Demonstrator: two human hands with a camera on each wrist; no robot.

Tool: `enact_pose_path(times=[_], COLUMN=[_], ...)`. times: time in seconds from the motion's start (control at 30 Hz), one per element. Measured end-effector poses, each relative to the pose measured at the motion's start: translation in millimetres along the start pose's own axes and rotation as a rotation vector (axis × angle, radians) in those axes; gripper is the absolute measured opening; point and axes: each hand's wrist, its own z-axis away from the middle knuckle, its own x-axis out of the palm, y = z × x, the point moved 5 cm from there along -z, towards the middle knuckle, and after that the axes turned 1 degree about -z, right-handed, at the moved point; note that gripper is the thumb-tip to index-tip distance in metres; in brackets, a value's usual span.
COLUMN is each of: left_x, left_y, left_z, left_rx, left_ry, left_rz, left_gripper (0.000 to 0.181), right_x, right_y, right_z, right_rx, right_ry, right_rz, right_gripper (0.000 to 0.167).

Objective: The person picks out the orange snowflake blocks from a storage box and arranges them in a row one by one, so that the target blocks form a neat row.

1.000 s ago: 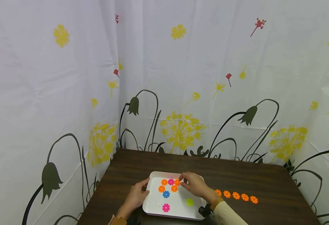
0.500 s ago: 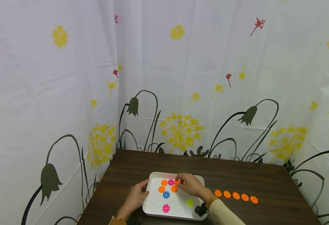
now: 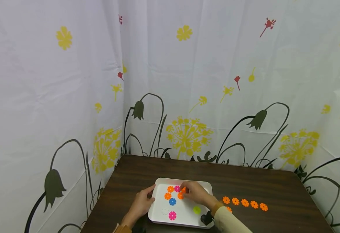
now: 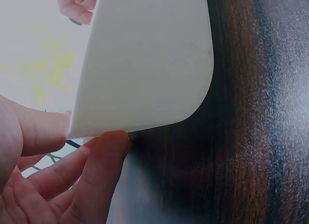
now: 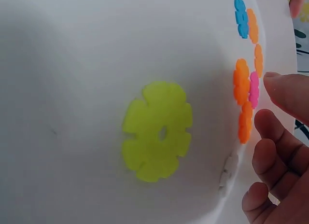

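A white tray (image 3: 185, 210) holds flower-shaped discs. At its left rim my left hand (image 3: 141, 204) grips the tray, thumb and fingers either side of the edge in the left wrist view, where the tray (image 4: 149, 55) shows its outer side. Over the tray's back right part is my right hand (image 3: 197, 193), its fingertips at an orange disc they partly cover. In the right wrist view the right hand (image 5: 285, 147) has loosely bent fingers, thumb apart from index, beside the orange disc (image 5: 245, 122); contact is unclear. A blue disc (image 3: 172, 201) lies near the orange cluster.
A green disc (image 3: 197, 210) and a pink disc (image 3: 172, 215) lie nearer the tray's front, with pale discs (image 3: 165, 212) at the left. On the brown table (image 3: 158, 165), right of the tray, is a row of orange discs (image 3: 245, 203). A printed curtain hangs behind.
My right hand has shifted slightly left and toward the front over the orange discs. An orange disc beside the right forearm has come into view. My left hand stays on the rim.
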Motion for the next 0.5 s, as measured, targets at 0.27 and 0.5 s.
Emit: enact_pose_path(times=[0.27, 0.5], left_x=[-1.0, -2.9], left_y=[1.3, 3.3], left_z=[1.8, 1.7], left_rx=[0.008, 0.003], left_ry=[0.000, -0.002], left_rz=[0.011, 0.008], left_gripper=[0.058, 0.059], right_x=[10, 14], right_y=[-1, 1], right_z=[-3.6, -4.7], right_rx=[0.006, 0.034], right_ry=[-0.017, -0.042], right_rz=[0.013, 0.070], right_gripper=[0.021, 0.024])
